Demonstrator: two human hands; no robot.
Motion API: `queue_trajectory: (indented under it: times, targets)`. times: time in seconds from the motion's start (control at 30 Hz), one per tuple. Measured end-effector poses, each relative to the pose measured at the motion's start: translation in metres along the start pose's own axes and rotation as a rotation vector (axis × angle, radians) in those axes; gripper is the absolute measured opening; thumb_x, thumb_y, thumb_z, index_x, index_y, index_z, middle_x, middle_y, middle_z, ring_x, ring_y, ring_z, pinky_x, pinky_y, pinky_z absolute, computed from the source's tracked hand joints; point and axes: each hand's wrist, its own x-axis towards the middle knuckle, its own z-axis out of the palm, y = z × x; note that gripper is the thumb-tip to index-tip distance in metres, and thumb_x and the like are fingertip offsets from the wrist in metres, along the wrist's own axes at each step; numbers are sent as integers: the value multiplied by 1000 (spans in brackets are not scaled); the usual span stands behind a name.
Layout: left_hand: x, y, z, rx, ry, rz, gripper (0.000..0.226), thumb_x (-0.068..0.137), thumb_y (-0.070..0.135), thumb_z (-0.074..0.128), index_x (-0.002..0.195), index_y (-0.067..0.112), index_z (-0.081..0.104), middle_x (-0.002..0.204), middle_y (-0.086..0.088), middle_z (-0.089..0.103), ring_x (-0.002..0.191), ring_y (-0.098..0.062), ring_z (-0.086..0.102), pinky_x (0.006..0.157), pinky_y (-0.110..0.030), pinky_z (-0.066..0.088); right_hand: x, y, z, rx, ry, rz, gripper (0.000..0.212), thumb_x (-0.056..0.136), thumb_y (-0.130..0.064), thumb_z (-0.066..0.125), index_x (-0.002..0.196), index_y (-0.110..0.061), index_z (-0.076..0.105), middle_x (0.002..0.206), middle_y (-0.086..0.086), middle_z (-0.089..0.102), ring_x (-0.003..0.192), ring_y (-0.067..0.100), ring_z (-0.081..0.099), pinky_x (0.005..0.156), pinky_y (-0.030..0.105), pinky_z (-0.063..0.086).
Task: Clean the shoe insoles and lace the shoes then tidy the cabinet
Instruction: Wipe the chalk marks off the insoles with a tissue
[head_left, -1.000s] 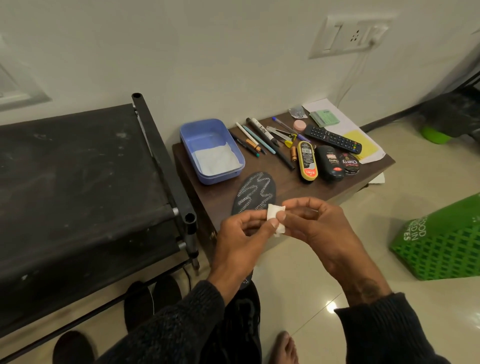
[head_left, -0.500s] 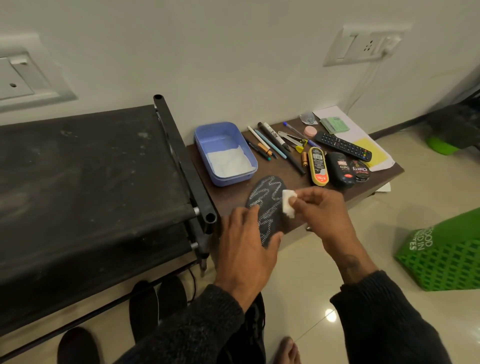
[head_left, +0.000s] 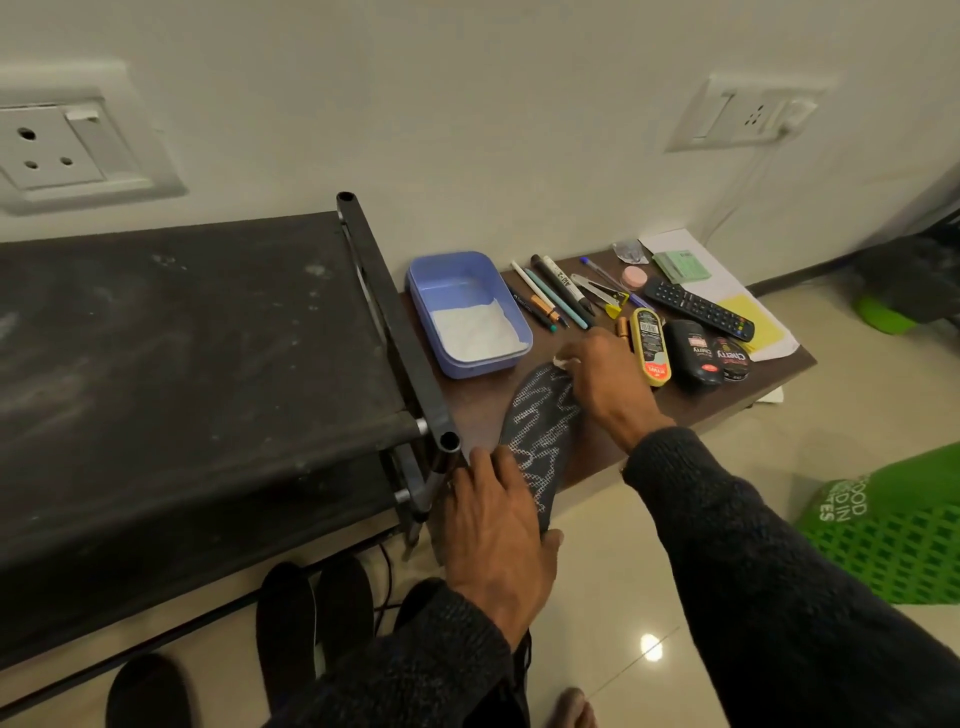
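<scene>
On worktop (head_left: 613, 452) front edge I see insole (head_left: 543, 441). Left hand (head_left: 493, 525) presses flat on its heel end; right hand (head_left: 605, 376) pinches white wipe (head_left: 561, 362) against toe end.

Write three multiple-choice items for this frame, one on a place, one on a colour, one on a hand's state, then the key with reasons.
1. Where does the dark patterned shoe insole lie?
A. on the brown wooden table
B. inside the tub
C. on the black rack

2. What colour is the rectangular plastic tub holding the white cloth?
A. green
B. blue
C. red

3. What is the right hand doing?
A. hanging idle
B. holding the remote
C. holding a small white wipe against the insole's far end

Key: 1 A, the insole rests on the brown wooden table, its near end past the edge under the left hand. 2 B, its walls are blue. 3 C, the small white wipe shows at the fingertips in the right hand's grip.
</scene>
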Motion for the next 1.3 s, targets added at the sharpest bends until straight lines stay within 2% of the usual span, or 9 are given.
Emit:
queue_trajectory:
  times: [0.23, 0.43, 0.73, 0.83, 0.93, 1.0, 1.17, 1.23, 1.3]
  targets:
    - [-1, 2, -3, 36, 11, 17, 95, 86, 54, 68, 155, 8, 22, 141, -8, 28, 123, -27, 42, 102, -40, 48, -5, 7, 6, 18, 26, 4, 36, 89, 7, 61, 113, -15, 76, 112, 6, 69, 103, 22, 63, 83, 23, 42]
    - [-1, 1, -6, 30, 17, 51, 95, 86, 53, 69, 155, 5, 24, 142, -9, 30, 124, -27, 42, 101, -38, 50, -26, 2, 8, 116, 34, 64, 29, 92, 3, 64, 112, -14, 77, 117, 8, 71, 109, 23, 66, 97, 36, 54]
    - [2, -2, -3, -12, 8, 64, 97, 85, 53, 72, 155, 6, 24, 146, -11, 27, 129, -27, 41, 103, -37, 51, -67, -14, 5, 204, 51, 155, 25, 94, 1, 62, 110, -11, 77, 116, 8, 73, 108, 24, 67, 89, 30, 53]
    - [2, -2, -4, -15, 7, 62, 96, 85, 52, 73, 155, 6, 26, 145, -11, 28, 129, -27, 41, 103, -38, 51, -80, -18, 3, 206, 34, 148, 25, 94, 1, 62, 109, -11, 78, 114, 8, 74, 105, 22, 68, 85, 22, 49]
    - [1, 0, -5, -7, 6, 57, 96, 85, 52, 73, 155, 5, 26, 145, -11, 29, 129, -27, 42, 103, -37, 51, -89, -18, 2, 215, -7, 144, 24, 93, 0, 64, 106, -13, 79, 112, 6, 75, 99, 18, 68, 71, 2, 41]
    - [0, 1, -7, 1, 13, 58, 96, 85, 51, 73, 155, 3, 26, 144, -11, 31, 127, -27, 42, 102, -36, 50, -95, -20, 1, 214, -41, 129, 23, 93, -2, 66, 106, -15, 80, 112, 4, 74, 97, 15, 68, 65, -2, 38]
    - [0, 3, -6, 29, 7, 53, 96, 86, 52, 71, 154, 2, 26, 144, -12, 31, 126, -28, 42, 103, -37, 49, -82, -20, -18, 286, -249, 142, 19, 93, -9, 68, 108, -17, 78, 113, 1, 72, 99, 12, 66, 74, 11, 48]
    - [1, 3, -5, 27, -2, 50, 97, 86, 53, 70, 155, 3, 24, 145, -13, 29, 127, -29, 41, 104, -39, 48, -65, -18, -30, 397, -160, 230, 18, 94, -9, 68, 108, -16, 77, 114, 3, 73, 101, 15, 66, 86, 29, 57]
    - [2, 3, -4, 29, -5, 46, 96, 86, 53, 70, 155, 3, 24, 145, -13, 29, 128, -30, 40, 104, -40, 48, -43, -16, -38, 443, -19, 340, 19, 94, -6, 67, 109, -13, 76, 113, 6, 73, 103, 18, 65, 96, 39, 55]
